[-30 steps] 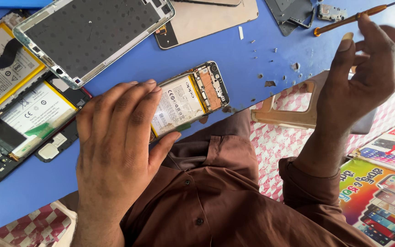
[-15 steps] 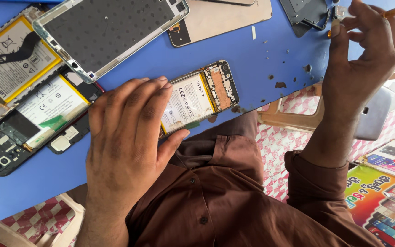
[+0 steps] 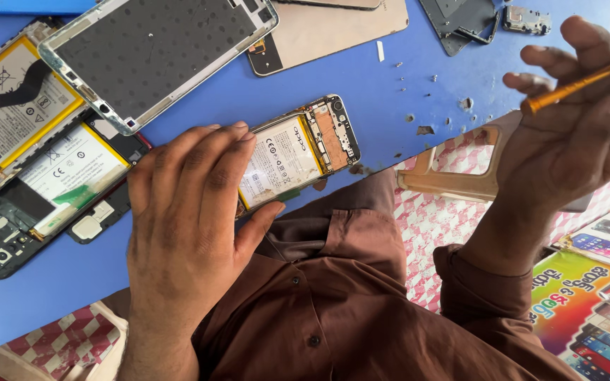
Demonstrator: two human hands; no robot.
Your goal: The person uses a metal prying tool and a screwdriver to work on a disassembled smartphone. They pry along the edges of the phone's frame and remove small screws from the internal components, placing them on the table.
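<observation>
An opened phone with its white battery and circuit board exposed lies near the front edge of the blue table. My left hand rests flat over the phone's lower end, fingers together, holding it down. Raised at the right, my right hand is closed around a thin orange-handled screwdriver that points to the left, well apart from the phone. My brown shirt fills the lower middle of the view.
Two other opened phones with batteries lie at the left, and a phone frame with a dark panel at the top. A tan back cover, small dark parts and tiny screws lie on the table. Printed phone leaflets are at the lower right.
My right hand has picked up the orange screwdriver from the table's far right and drawn it back toward me. The left hand stays on the phone.
</observation>
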